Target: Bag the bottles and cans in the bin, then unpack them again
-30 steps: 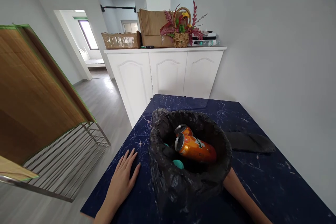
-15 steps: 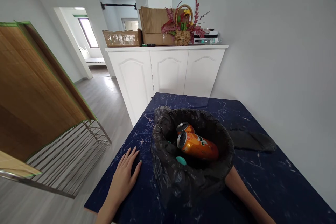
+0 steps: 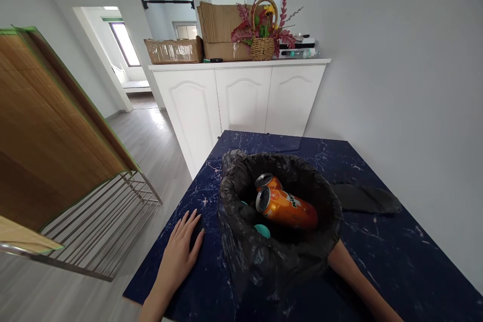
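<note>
My left hand (image 3: 181,244) lies flat on the dark blue marbled tabletop (image 3: 211,191), its fingers stretched out, left of the bin and apart from it. A bin lined with a black plastic bag (image 3: 249,256) stands in the middle of the table. Inside lie an orange drink can (image 3: 289,210), tilted on its side, and a second orange can (image 3: 274,181) behind it, both with opened tops. A teal bottle cap (image 3: 261,231) shows near the bin's left inner wall. My right forearm (image 3: 356,276) reaches to the bin's right side; the hand and fingers are hidden behind it.
A folded black plastic bag (image 3: 366,198) lies right of the bin. Left of the table stands a metal rack (image 3: 86,241) with a brown mat (image 3: 56,126) over it. Beyond are a white cabinet (image 3: 245,95), cardboard boxes (image 3: 175,52) and a flower basket (image 3: 263,49).
The view has shifted slightly, so the cabinet sits a little higher. Both hands, the bin and the cans keep nearly the same places.
</note>
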Motion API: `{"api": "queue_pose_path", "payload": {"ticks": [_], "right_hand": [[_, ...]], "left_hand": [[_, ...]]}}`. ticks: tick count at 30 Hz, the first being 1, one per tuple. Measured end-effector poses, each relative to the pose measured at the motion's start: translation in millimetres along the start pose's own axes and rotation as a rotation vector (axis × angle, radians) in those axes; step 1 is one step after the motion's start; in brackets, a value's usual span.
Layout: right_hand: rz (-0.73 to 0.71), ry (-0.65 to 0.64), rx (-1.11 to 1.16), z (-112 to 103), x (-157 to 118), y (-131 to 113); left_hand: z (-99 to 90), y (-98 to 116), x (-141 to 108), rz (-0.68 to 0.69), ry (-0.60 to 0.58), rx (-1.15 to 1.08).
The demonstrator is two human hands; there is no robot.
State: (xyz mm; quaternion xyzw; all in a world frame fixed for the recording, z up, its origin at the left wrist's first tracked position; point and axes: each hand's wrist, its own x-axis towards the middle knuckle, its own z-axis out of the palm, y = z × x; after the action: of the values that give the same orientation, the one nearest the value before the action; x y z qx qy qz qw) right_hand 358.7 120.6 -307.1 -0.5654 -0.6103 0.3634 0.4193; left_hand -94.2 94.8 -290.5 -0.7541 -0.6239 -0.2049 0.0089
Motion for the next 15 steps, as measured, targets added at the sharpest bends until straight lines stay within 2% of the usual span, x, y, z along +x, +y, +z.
{"api": "queue_pose_path", "payload": {"ticks": [5,9,11,15], "right_hand": [[0.016,0.003,0.014,-1,1,-3],[0.032,0.002,0.064,-6,0,-17],[0.071,-0.023,0.130,-10,-2,-29],[0.218,-0.134,0.390,-20,-5,-59]], "left_hand": [[-0.5,2,1,-0.007,-0.010,-0.016],[-5.4,6,2,0.012,-0.005,-0.096],[-12.3,12,2,0.040,-0.043,-0.199],[-32.8,39,8,0.052,-0.215,-0.555]]}}
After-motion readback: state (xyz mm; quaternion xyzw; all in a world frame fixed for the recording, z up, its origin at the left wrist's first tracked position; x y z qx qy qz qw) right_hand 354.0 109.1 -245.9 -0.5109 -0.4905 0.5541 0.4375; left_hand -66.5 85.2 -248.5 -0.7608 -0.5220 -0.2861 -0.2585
